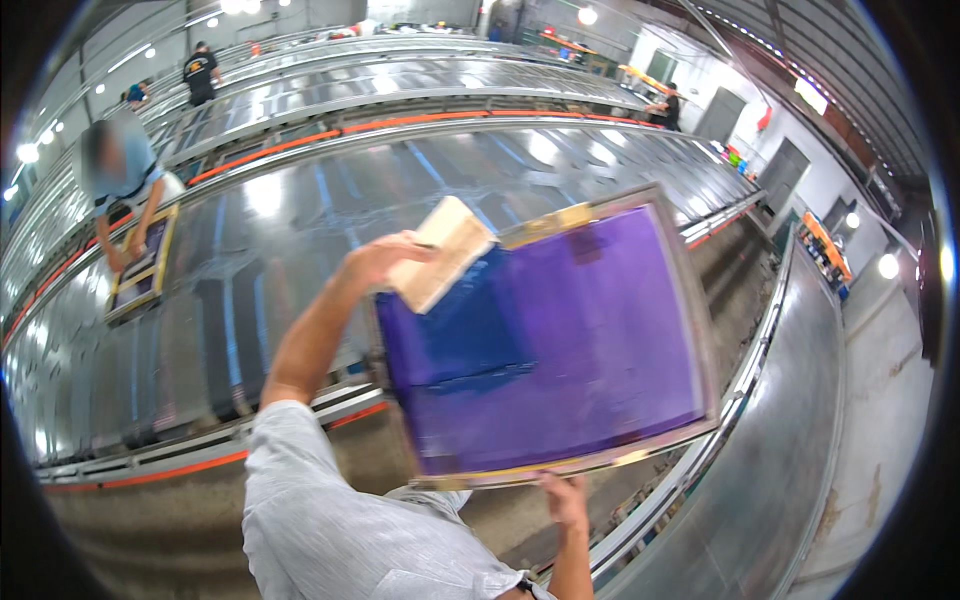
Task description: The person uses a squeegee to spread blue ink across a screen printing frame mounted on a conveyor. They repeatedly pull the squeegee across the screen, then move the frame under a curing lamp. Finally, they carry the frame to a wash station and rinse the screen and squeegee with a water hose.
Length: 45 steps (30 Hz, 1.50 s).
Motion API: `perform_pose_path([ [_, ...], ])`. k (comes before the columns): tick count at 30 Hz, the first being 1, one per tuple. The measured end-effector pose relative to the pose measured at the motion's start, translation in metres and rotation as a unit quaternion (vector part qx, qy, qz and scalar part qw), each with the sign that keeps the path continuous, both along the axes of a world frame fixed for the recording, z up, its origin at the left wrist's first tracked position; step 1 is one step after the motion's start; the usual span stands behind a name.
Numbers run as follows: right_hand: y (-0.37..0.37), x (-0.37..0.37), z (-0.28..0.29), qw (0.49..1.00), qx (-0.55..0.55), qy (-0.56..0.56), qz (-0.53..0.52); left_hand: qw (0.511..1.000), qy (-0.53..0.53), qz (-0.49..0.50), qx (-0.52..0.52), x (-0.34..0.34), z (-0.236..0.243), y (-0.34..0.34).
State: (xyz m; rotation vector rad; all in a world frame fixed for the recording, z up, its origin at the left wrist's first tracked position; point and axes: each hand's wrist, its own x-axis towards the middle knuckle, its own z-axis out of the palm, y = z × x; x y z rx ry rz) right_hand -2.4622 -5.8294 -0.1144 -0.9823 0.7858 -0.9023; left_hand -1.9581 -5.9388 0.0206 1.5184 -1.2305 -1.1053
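A screen printing frame [620, 330] with purple mesh is tilted up in front of me, above the aisle and the near edge of the long table. Its rim is wrapped in places with yellowish tape. My left hand [395, 258] is closed round a pale wooden squeegee [450, 250], which lies against the frame's upper left part. Dark blue ink [470, 330] covers the mesh below the squeegee and ends in a ragged line. My right hand [566, 500] grips the frame's lower edge; some of its fingers are hidden behind the frame.
A long dark printing table [290, 250] with blue stripes and a metal rail stretches across ahead. Another table [770, 440] runs along my right. At the left, a co-worker [125, 170] bends over a smaller screen frame [145, 262]. More people stand by the far tables.
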Motion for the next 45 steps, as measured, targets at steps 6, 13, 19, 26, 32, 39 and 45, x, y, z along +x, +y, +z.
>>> perform_pose_path([
  [6, -0.163, -0.059, -0.012, 0.945, 0.108, 0.216, 0.221, 0.987, 0.068, -0.077, 0.124, -0.034, -0.052, -0.206],
  [13, -0.168, -0.112, -0.011, 0.992, 0.116, -0.045, 0.0, 0.963, 0.086, -0.122, 0.225, -0.053, -0.042, -0.319],
  [19, -0.35, -0.304, -0.05, 0.916, 0.198, 0.075, -0.34, 0.97, 0.117, -0.112, 0.181, -0.166, -0.071, -0.501],
  [26, -0.629, -0.446, 0.008, 0.915, 0.119, 0.139, -0.359, 0.981, 0.143, 0.023, 0.126, -0.227, -0.056, -0.589],
  [32, -0.878, -0.541, -0.003, 0.909, 0.004, 0.257, -0.328, 0.969, 0.192, 0.142, 0.063, -0.287, -0.076, -0.713],
  [39, -0.851, -0.634, -0.24, 0.796, 0.446, 0.358, -0.198, 0.976, 0.186, 0.069, 0.086, -0.439, -0.025, -0.976],
  [45, -0.951, -0.669, -0.251, 0.769, 0.505, 0.374, -0.119, 0.985, 0.105, -0.051, 0.128, -0.546, -0.005, -1.204],
])
